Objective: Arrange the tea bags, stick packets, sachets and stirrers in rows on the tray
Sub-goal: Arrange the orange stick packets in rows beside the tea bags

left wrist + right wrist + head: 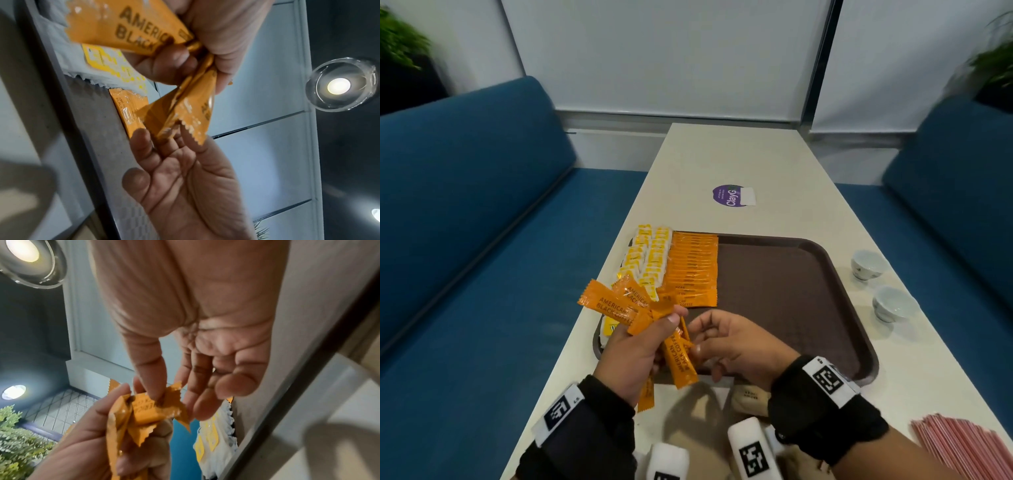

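My left hand (654,325) grips a fanned bunch of orange "American Black Coffee" stick packets (613,305) above the brown tray's (791,291) near left corner. My right hand (698,342) faces it, with thumb and a finger pinching the serrated end of one packet (170,391); its other fingers are loosely spread. On the tray's left side lies a row of white-and-yellow tea bags (650,260), with a row of orange stick packets (693,267) beside it. Red stirrers (962,445) lie at the table's near right. Brown sachets (750,397) sit under my right wrist.
Two small white cups (866,263) (890,303) stand right of the tray. A purple sticker (732,195) lies beyond it. White marker blocks (753,448) sit at the near table edge. Blue benches (465,222) flank the narrow table.
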The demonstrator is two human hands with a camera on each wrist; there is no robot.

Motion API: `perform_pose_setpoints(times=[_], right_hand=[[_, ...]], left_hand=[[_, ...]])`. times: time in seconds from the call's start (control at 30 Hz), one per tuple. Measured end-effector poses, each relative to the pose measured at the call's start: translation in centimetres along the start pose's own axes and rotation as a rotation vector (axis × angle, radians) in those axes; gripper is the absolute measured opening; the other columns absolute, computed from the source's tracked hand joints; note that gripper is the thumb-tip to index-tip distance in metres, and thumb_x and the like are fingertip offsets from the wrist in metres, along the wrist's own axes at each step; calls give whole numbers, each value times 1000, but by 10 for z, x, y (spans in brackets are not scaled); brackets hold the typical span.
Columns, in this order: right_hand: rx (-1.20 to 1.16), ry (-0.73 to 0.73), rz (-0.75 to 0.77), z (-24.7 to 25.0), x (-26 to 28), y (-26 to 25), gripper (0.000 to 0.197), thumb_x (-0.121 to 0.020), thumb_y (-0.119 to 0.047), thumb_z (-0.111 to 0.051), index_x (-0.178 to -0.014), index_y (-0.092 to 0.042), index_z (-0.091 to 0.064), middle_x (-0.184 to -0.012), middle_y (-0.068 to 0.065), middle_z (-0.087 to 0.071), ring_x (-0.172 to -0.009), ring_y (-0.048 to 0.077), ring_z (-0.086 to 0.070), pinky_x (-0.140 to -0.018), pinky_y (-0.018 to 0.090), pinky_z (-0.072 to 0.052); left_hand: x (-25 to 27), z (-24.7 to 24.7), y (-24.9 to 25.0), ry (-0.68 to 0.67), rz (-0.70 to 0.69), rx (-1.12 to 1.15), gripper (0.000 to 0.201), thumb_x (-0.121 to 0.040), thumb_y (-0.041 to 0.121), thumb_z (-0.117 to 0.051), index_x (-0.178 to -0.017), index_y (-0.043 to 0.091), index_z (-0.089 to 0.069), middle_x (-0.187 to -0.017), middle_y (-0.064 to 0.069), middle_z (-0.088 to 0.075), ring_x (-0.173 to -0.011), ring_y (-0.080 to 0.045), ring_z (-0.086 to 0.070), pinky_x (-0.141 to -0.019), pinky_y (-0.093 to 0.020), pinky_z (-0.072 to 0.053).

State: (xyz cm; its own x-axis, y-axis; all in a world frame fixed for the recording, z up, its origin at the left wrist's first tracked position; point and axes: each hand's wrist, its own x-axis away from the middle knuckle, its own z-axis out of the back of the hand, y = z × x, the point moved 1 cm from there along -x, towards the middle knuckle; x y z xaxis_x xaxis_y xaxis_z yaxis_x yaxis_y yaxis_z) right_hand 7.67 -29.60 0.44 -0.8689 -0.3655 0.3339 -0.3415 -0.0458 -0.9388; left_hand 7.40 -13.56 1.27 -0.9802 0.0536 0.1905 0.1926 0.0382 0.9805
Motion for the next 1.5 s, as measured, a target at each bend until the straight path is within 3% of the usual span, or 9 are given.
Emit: perform_pose_setpoints(times=[0.2, 0.4, 0.53, 0.63, 0.73, 0.9, 1.03, 1.23, 1.5], right_hand=[[-118, -56, -44, -7, 1, 4, 7, -94, -21, -54, -96, -15, -58, -84, 5, -64, -74, 17, -63, -56, 30, -48], [-181, -110, -72, -11, -2, 3, 9, -94, -6, -49, -93, -12, -54, -83, 8, -61, -67, 18, -62, -53, 29, -51], [-158, -127, -81, -11, -6, 4, 5, -92, -12, -55, -97, -12, -57, -85, 9, -61, -70, 18, -61, -61, 32, -49], [-150, -113, -105, -11, -5, 3, 6, -94, -12, -53, -90, -13, -58, -81, 6, -62, -68, 16, -60, -58, 29, -48], [139, 82, -97, -1, -9, 2, 8, -92, -13, -58, -85, -17, -61, -80, 3, -62, -68, 13, -56, -54, 26, -48], [709, 407, -18, 41, -41, -13, 15, -82, -19, -72, -71, -25, -62, -80, -5, -64, -83, 12, -60, -84, 33, -49], [814, 402, -121, 49, -66, -23, 7, -82, -20, -72, -84, -17, -66, -93, 0, -64, -95, 15, -60, -92, 33, -48], [1040, 324, -349, 36, -102, -31, 44, -84, -34, -68, -119, -8, -62, -123, 6, -61, -116, 23, -57, -98, 35, -46], [1146, 330, -468, 35, -115, -39, 54, -84, -40, -67, -122, -3, -55, -120, 11, -63, -110, 25, -62, -96, 36, -49]], left_hand=[[2, 1, -2, -45, 18, 64, 21, -88, 21, -58, -78, 23, -77, -72, -11, -61, -55, -20, -51, -46, -23, -39], [6, 5, -4, -76, 63, 147, 28, -89, 12, -56, -70, 17, -76, -81, -14, -70, -46, -15, -57, -36, -18, -39], [6, 9, -8, -70, 62, 120, 23, -87, 19, -58, -76, 23, -77, -97, -25, -65, -62, -26, -51, -40, -20, -35], [4, 11, -14, -57, 89, 96, 17, -84, 22, -61, -82, 18, -77, -82, -19, -63, -62, -27, -47, -39, -20, -35], [2, 16, -18, -7, 129, 43, 12, -84, 20, -64, -77, 10, -67, -59, -9, -50, -47, -15, -42, -38, -19, -33], [8, 20, -25, -21, 185, -44, 32, -85, 17, -64, -104, -8, -64, -51, 1, -40, -39, -6, -35, -38, -17, -29], [13, 19, -27, -50, 243, -102, 36, -86, 19, -63, -109, -9, -61, -48, 4, -40, -40, -7, -38, -39, -17, -32], [15, 20, -29, -50, 286, -128, 37, -87, 21, -61, -112, -6, -62, -50, 2, -38, -44, -9, -38, -39, -16, -33], [15, 20, -32, -46, 303, -143, 39, -89, 21, -59, -114, -7, -60, -42, 7, -42, -35, -2, -42, -38, -13, -34]])
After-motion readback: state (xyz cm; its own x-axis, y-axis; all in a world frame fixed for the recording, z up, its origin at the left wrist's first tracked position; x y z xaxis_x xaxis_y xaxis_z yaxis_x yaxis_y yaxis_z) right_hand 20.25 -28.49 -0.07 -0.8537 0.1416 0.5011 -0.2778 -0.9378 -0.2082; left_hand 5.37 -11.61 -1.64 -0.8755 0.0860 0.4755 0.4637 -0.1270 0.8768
